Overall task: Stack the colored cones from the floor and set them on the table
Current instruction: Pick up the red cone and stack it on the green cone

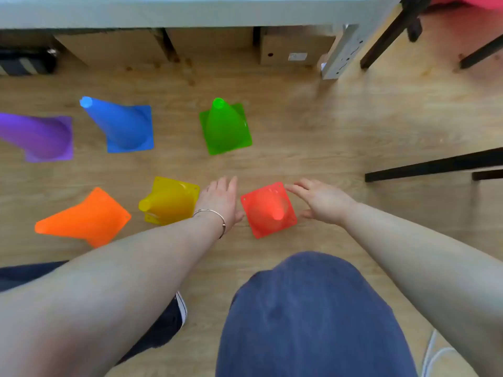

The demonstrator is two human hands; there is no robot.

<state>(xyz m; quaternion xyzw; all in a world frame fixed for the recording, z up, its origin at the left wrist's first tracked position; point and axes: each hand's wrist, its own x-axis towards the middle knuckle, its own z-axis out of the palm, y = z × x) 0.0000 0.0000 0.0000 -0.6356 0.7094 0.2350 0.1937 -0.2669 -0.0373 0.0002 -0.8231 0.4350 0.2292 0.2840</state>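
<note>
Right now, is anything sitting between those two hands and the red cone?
Nothing visible. The red cone stands upright on bare floor with the left hand just off one side and the right hand off the other, both open with fingers spread. The yellow cone lies beyond the left hand, not between.

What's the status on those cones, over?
Both hands open: left hand and right hand flank the red cone. Six cones on floor, none stacked. Nothing in the way.
</note>
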